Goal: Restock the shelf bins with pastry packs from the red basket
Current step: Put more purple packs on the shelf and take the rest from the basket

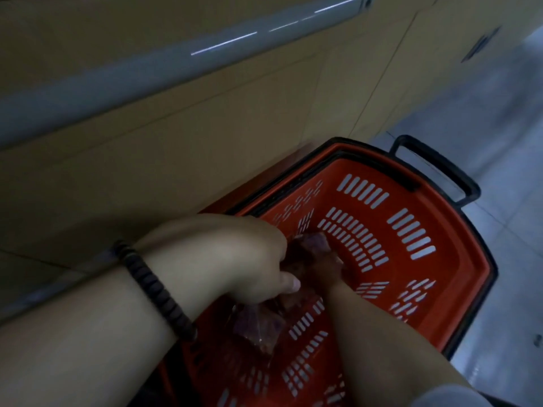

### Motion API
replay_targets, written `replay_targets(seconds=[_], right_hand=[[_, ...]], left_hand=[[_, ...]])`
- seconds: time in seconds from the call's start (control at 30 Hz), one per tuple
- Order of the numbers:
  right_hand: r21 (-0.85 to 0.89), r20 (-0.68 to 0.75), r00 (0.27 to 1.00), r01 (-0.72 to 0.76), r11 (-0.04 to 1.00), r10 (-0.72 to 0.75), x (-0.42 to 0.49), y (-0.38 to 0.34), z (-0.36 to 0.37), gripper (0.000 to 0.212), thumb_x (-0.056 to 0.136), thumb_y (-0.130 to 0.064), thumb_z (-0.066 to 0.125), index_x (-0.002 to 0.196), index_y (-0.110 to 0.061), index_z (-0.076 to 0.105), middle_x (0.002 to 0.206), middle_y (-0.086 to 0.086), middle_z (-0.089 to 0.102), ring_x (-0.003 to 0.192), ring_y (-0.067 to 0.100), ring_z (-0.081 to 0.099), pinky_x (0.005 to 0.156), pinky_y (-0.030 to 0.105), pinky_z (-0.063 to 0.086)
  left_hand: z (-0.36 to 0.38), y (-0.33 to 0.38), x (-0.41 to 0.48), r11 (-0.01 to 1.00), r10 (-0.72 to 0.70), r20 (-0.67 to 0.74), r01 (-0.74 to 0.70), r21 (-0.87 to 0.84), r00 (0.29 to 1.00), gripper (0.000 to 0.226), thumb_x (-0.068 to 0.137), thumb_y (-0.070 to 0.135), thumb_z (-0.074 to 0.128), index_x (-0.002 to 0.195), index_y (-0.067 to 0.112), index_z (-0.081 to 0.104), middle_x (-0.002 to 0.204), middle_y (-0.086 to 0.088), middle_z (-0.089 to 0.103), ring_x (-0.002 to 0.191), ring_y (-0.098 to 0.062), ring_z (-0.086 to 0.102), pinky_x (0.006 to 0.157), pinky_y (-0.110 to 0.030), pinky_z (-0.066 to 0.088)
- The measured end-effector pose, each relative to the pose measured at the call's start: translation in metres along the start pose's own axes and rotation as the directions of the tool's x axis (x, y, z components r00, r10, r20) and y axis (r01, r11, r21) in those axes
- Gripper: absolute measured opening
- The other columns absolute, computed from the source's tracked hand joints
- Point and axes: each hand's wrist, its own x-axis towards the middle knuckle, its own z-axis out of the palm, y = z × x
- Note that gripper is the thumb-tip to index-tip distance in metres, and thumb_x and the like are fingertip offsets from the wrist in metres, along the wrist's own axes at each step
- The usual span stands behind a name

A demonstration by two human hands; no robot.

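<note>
Your left hand (235, 259) grips a pastry pack (258, 327) inside the red basket (458, 259). Basket floor is open toward 3 o'clock. Right hand (323, 267) is shadowed, so I can't tell its grip.

dim room: tan cabinet panels (205, 127), grey rail (182, 54), pale tiled floor (499, 142)

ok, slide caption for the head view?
Left hand grips pastry packs in the red basket; right hand reaches in beside it.

no readable text, pastry packs (257, 326) too dark and blurred (wrappers illegible)
</note>
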Motion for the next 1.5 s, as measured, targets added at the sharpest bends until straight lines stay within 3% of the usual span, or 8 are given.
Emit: replay_targets(seconds=[0.17,0.3,0.5,0.7,0.83,1.03,1.23,1.5], right_hand=[[-0.149,0.255,0.966,-0.009,0.989,0.047,-0.022,-0.034,-0.060,0.083,0.079,-0.040,0.083,0.153,-0.036,0.044,0.148,-0.003,0.056,0.133,0.023,0.059,0.110,0.034,0.047],[-0.054,0.491,0.833,-0.262,0.964,0.254,-0.058,-0.082,-0.139,0.032,0.104,-0.017,0.060,0.136,-0.012,0.058,0.125,0.020,0.066,0.127,0.036,0.063,0.088,0.038,0.054],[-0.189,0.695,0.651,-0.245,0.951,0.306,-0.118,-0.123,-0.250,0.048,0.107,-0.034,0.051,0.069,-0.008,0.061,0.043,0.007,0.052,0.031,0.016,0.048,0.054,0.028,0.031],[0.396,0.555,0.831,-0.308,0.865,0.042,-0.202,-0.146,-0.327,0.023,0.100,-0.019,0.065,0.083,-0.017,0.050,0.054,-0.002,0.046,0.044,0.010,0.041,0.051,0.024,0.028],[0.640,0.482,0.875,-0.312,0.703,-0.051,-0.243,-0.142,-0.350,0.011,0.093,-0.014,0.063,0.093,-0.015,0.052,0.055,-0.001,0.046,0.045,0.010,0.033,0.049,0.023,0.022],[0.716,0.319,0.921,-0.080,0.694,-0.223,-0.264,-0.134,-0.373,0.057,0.082,-0.056,0.082,0.112,-0.009,0.072,0.089,0.009,0.069,0.078,0.025,0.060,0.075,0.028,0.043],[0.791,0.063,0.956,0.127,0.599,-0.286,-0.263,-0.125,-0.386,0.049,0.091,-0.062,0.069,0.120,-0.023,0.073,0.083,0.005,0.066,0.062,0.015,0.052,0.055,0.027,0.038],[0.824,0.008,0.959,0.154,0.545,-0.282,-0.262,-0.120,-0.385,0.036,0.102,-0.057,0.052,0.129,-0.036,0.065,0.128,0.000,0.074,0.121,0.040,0.068,0.087,0.045,0.054]], left_hand=[[-0.004,-0.005,0.001,1.000,-0.013,-0.001,0.013,0.025,1.000,0.061,0.101,0.065,0.051,0.149,0.028,0.055,0.147,0.001,0.058,0.133,-0.020,0.056,0.109,-0.034,0.048],[-0.007,-0.015,0.003,0.997,-0.007,-0.054,0.011,0.073,0.999,0.056,0.101,0.063,0.053,0.141,0.025,0.063,0.142,-0.001,0.063,0.128,-0.021,0.060,0.108,-0.035,0.049],[-0.004,-0.021,0.001,0.999,0.043,-0.142,-0.047,-0.023,0.989,0.065,0.094,0.061,0.066,0.144,0.021,0.058,0.143,-0.001,0.061,0.129,-0.020,0.059,0.108,-0.033,0.048],[0.009,-0.021,-0.008,0.897,0.154,-0.198,-0.220,-0.382,0.968,0.089,0.068,0.074,0.083,0.137,0.022,0.062,0.117,0.010,0.073,0.104,-0.009,0.071,0.097,-0.032,0.058],[0.012,-0.009,-0.023,0.679,0.274,-0.199,-0.336,-0.653,0.941,0.033,0.092,0.030,0.081,0.118,0.012,0.071,0.102,0.002,0.078,0.082,-0.013,0.077,0.069,-0.024,0.061],[0.009,0.008,-0.036,0.428,0.294,-0.350,-0.450,-0.784,0.889,0.037,0.093,0.013,0.079,0.128,0.014,0.065,0.083,-0.004,0.065,0.066,-0.014,0.061,0.060,-0.025,0.059],[-0.003,0.030,-0.047,0.118,0.200,-0.480,-0.507,-0.854,0.854,0.034,0.095,0.009,0.073,0.126,0.022,0.073,0.113,-0.003,0.078,0.090,-0.014,0.074,0.065,-0.024,0.058],[-0.011,0.027,-0.049,-0.091,0.086,-0.518,-0.511,-0.855,0.851,0.023,0.098,0.007,0.066,0.115,0.019,0.077,0.110,-0.015,0.076,0.086,-0.028,0.073,0.078,-0.047,0.062]])
